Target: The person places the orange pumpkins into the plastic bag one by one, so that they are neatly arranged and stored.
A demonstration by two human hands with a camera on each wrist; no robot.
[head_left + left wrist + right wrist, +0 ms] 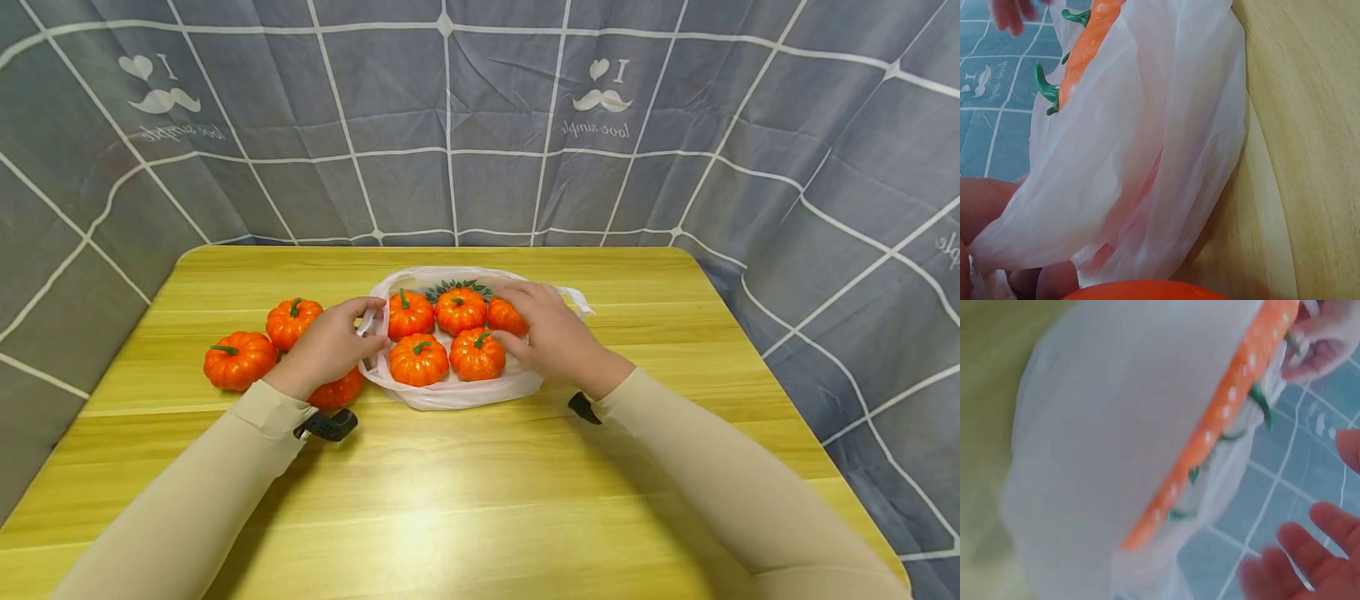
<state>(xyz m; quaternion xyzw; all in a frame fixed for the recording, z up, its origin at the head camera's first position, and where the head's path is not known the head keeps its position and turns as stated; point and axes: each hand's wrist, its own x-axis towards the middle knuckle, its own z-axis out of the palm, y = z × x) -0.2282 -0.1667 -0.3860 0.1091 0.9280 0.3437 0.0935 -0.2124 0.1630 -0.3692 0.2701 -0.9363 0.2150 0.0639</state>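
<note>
"What's the count?"
"Five orange pumpkins point(419, 363) inside one white bag point(456, 397); three loose pumpkins point(242, 363) left of the bag, on the bench point(465, 492)."
"What grips the bag?"
"The left hand point(330, 346), fingers pinching its left edge; the right hand point(553, 333) hovers above its right end, fingers loosely spread."

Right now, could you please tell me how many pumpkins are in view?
8 pumpkins: five in the white bag, three behind two; three on the table left of it, one partly covered by the left hand. More may be hidden.
</note>
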